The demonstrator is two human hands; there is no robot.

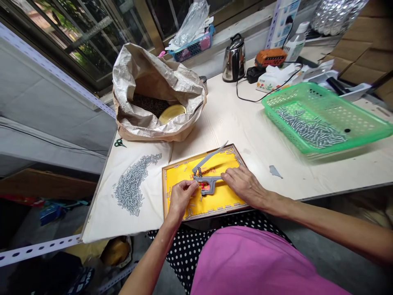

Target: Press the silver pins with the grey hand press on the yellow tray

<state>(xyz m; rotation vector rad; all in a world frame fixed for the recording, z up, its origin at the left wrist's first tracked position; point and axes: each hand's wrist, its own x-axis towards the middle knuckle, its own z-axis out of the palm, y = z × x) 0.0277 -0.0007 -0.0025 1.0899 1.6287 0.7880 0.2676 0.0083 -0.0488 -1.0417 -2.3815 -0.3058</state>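
Grey snap-fastener pliers (210,185) stand over a shallow tray (164,180) with a yellow bottom. Their long upper handle is raised, and a dark spring shows near the jaws. My right hand (245,184) is closed around the end of the lower handle. At the jaws, on the left side of the pliers, my left hand (181,198) has thumb and fingers pinched together. Whatever lies in that pinch is too small to make out. Small silvery metal pins lie scattered along the tray's edges.
A heap of metal pins (130,184) lies on the left, near green-handled scissors (119,142). Behind stands an open sack (159,131) with dark pieces and a yellow dish (172,112). A green basket (310,149) of pins is at right; a kettle (233,59) stands behind.
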